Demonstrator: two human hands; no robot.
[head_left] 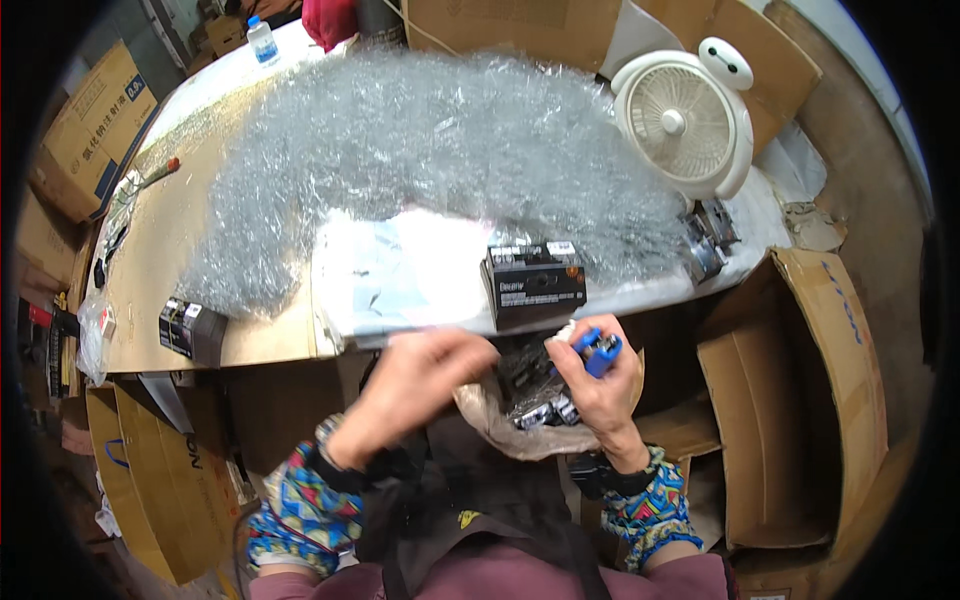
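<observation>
My right hand (608, 400) is closed around a small blue object (600, 358) with a dark, shiny part at its top. Something whitish shows beside the thumb; its kind is unclear. Below that hand, a clear plastic bag (520, 440) gapes at the table's front edge, holding several small dark and silvery pieces (548, 412). To the left of the bag hovers my left hand (420, 385), smeared by motion, its fingers pointing toward the bag. Whether it holds anything does not show. Just beyond the hands, a black printed box (537, 285) stands on the table.
A large heap of bubble wrap (430, 140) covers much of the table (265, 345). Another black box (192, 332) sits at the front left. A white fan (680, 125) stands at the back right, above dark parts (708, 240). Open cartons (800, 400) flank me.
</observation>
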